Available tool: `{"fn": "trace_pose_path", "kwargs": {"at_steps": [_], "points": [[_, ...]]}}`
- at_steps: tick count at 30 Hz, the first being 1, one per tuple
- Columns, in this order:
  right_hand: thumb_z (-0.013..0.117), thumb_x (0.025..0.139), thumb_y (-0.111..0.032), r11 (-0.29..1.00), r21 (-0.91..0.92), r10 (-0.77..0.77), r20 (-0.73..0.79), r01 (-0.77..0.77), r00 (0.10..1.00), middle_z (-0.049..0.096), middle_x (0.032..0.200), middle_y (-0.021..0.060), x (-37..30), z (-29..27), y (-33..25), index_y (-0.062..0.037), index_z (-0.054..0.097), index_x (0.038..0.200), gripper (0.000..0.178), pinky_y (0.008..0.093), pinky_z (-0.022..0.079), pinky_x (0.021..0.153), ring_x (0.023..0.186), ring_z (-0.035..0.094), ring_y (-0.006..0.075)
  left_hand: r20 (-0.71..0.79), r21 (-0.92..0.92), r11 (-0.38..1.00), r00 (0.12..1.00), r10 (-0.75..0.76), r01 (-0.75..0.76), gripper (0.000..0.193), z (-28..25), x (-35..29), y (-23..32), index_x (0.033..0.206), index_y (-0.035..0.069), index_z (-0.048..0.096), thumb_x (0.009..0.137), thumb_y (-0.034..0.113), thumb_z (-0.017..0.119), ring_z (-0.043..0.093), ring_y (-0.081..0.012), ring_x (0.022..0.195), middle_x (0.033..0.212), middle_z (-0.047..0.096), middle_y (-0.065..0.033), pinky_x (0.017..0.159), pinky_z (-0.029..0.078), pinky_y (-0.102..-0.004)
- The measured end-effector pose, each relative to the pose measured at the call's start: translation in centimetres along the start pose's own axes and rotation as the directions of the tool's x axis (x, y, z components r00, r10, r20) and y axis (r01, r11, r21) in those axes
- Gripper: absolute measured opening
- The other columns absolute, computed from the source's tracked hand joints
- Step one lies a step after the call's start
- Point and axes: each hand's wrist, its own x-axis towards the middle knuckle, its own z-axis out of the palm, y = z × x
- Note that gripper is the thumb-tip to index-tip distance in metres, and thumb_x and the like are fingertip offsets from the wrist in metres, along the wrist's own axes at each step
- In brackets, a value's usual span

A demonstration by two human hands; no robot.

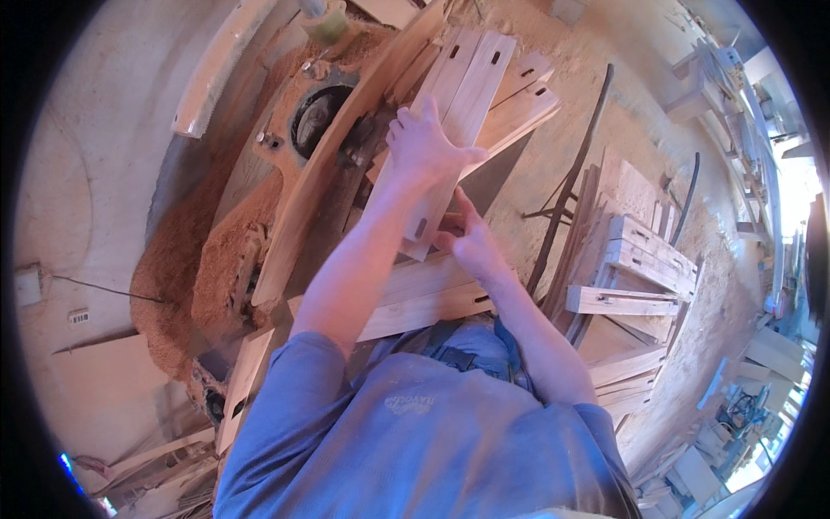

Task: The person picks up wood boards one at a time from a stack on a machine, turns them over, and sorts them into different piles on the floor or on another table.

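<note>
Two long pale slotted wooden boards (467, 82) lie side by side in front of me, slanting away. My left hand (424, 149) spans them from above, fingers over the left edge and thumb at the right edge. Lower down, my right hand (474, 246) has its thumb and index finger apart around the boards' near right edge; its other fingers are partly hidden. Beneath and to the right, more slotted boards (523, 108) fan out. Closer to my waist lie further wooden pieces (424, 298), one with a dark slot at its end.
On the left stands a woodworking machine (275, 138) with a dark round opening, heaped with sawdust (173, 290). A curved wooden strip (298, 233) borders it. To the right, slotted beams (648, 255) are stacked beside a long dark bar (581, 164). Timber lines the far right.
</note>
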Motion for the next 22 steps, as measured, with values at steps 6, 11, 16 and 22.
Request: {"fn": "trace_pose_path", "kwargs": {"at_steps": [6,11,16,22], "points": [[0.078,0.085,-0.006,0.954,-0.300,-0.056,-0.090,0.027,0.994,0.070,0.125,0.0193,-1.1,-0.2,0.2,-0.0005,0.043,0.157,0.081,0.0374,0.056,0.099,0.113,0.071,0.0263,-0.163,0.175,0.983,0.986,-0.031,0.059,0.117,2.7,1.8,1.0,0.162,0.010,0.033,0.066,0.048,0.087,0.045,-0.0521,0.134,0.142,0.046,-0.0334,0.117,0.034,-0.0566],[0.076,0.091,-0.013,0.945,-0.313,-0.156,-0.184,0.092,0.971,0.070,0.126,0.0192,-2.9,-2.7,0.4,0.0051,0.049,0.151,0.068,0.0388,0.056,0.099,0.113,0.070,0.0272,-0.146,0.156,0.986,0.986,0.082,-0.059,0.115,1.3,0.9,0.1,0.162,0.010,0.035,0.065,0.043,0.086,0.047,-0.0487,0.132,0.140,0.047,-0.0324,0.115,0.036,-0.0540],[0.071,0.099,-0.018,0.981,0.026,-0.163,-0.442,0.194,0.882,0.069,0.130,0.0197,-5.1,-9.0,-0.3,0.0055,0.049,0.151,0.061,0.0396,0.055,0.098,0.113,0.070,0.0289,-0.118,0.030,0.949,0.942,0.314,-0.312,0.108,-0.6,-6.3,-3.2,0.157,0.011,0.040,0.062,0.030,0.086,0.047,-0.0458,0.128,0.135,0.049,-0.0286,0.112,0.036,-0.0556],[0.055,0.107,-0.046,0.820,0.340,-0.250,-0.511,0.461,0.822,0.060,0.147,0.0184,-6.6,-15.3,-0.2,0.0033,0.042,0.156,0.071,0.0439,0.044,0.112,0.133,0.059,0.0292,-0.036,0.084,0.858,0.859,0.510,-0.506,0.113,-0.9,-15.9,-8.6,0.158,0.016,0.040,0.057,0.030,0.089,0.044,-0.0450,0.129,0.139,0.045,-0.0266,0.113,0.034,-0.0557]]}}
